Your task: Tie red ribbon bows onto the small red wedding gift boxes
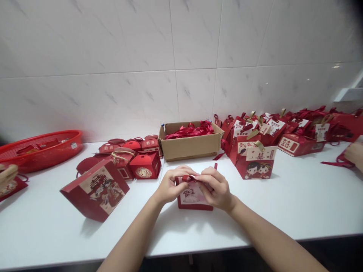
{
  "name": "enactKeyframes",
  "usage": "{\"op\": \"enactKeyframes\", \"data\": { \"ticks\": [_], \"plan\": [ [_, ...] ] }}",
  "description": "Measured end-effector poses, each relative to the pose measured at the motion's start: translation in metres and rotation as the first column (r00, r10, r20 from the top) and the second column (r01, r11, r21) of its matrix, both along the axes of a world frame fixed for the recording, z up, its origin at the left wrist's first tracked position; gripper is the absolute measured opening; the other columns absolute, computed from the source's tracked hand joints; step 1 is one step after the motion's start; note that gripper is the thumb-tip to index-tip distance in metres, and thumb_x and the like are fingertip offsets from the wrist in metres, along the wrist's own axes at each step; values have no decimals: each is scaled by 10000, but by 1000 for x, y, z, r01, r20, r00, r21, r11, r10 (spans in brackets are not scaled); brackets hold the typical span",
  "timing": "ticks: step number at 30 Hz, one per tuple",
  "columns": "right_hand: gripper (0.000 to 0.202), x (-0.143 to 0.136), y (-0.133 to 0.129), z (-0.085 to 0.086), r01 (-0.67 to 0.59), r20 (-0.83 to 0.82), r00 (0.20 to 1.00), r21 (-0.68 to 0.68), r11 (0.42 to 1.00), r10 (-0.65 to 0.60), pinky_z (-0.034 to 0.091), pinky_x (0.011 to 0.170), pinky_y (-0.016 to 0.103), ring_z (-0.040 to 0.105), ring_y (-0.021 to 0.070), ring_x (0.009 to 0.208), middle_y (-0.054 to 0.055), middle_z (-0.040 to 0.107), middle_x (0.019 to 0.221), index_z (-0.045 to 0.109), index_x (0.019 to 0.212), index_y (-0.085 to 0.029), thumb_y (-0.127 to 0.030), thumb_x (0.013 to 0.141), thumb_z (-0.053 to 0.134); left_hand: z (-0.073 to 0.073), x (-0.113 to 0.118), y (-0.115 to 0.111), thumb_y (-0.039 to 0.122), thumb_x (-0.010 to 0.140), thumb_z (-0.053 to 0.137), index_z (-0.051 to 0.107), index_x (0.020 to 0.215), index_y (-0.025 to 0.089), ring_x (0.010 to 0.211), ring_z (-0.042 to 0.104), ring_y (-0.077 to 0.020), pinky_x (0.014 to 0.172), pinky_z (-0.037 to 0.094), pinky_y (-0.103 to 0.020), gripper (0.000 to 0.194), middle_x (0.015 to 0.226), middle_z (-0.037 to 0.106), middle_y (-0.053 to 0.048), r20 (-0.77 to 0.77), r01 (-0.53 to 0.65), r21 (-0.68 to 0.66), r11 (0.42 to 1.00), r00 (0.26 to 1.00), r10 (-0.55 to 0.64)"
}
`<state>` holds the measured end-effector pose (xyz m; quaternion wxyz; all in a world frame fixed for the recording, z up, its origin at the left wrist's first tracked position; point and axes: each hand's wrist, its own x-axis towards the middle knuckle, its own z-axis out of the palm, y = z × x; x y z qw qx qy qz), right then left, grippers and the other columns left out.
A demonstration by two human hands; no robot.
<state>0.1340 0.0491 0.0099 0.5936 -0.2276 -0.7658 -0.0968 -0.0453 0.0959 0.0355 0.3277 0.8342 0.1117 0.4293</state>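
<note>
A red gift box (195,206) with a pale picture panel stands upright near the table's front middle. Both hands meet at its top, on a dark red ribbon (189,178). My left hand (172,184) pinches the ribbon from the left, with fingers curled over the box's top edge. From the right, my right hand (217,187) has thumb and fingers closed on the ribbon's other side. A ribbon end sticks up behind the right hand. The fingers partly hide the box's upper part.
Behind the box is a cardboard box (191,147) of red ribbons. Red boxes (146,165) stand left of it, more (258,166) at right. A tilted red box (96,190) and red basket (51,156) are left. Other people's hands show at both edges.
</note>
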Motion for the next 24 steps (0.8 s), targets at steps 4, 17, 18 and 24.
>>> {"op": "enactKeyframes", "data": {
  "ticks": [4,17,18,24],
  "plan": [
    [296,4,10,-2,67,-46,996,-97,993,-72,537,681,322,598,179,783,55,589,880,592,1076,-245,-89,830,538,-11,9,1,370,824,594,672,808,121,774,653,-205,678,532,-310,261,843,708,-103,-64,-196,-226,954,980,186],
    [565,35,-8,-56,73,-67,980,-758,648,-189,533,798,378,644,235,962,111,638,1129,472,1237,-199,-332,731,687,-49,16,32,427,813,594,487,1206,167,1114,539,-288,956,431,-460,484,1211,557,-145,-267,-460,-47,887,861,433],
    [556,41,-6,-57,124,-54,966,-763,634,-254,530,800,377,644,239,962,117,640,1127,484,1224,-189,-354,731,683,-52,15,32,424,801,608,464,1239,172,1144,518,-297,969,421,-470,525,1244,531,-150,-286,-464,-21,886,852,439],
    [497,92,18,-56,491,127,711,-794,358,-692,507,830,353,637,258,995,141,648,1069,512,1120,-139,-460,753,604,-62,12,30,340,835,552,439,1287,206,1062,584,-269,904,479,-444,485,1245,510,-137,-405,-418,58,907,820,404]
  ]
}}
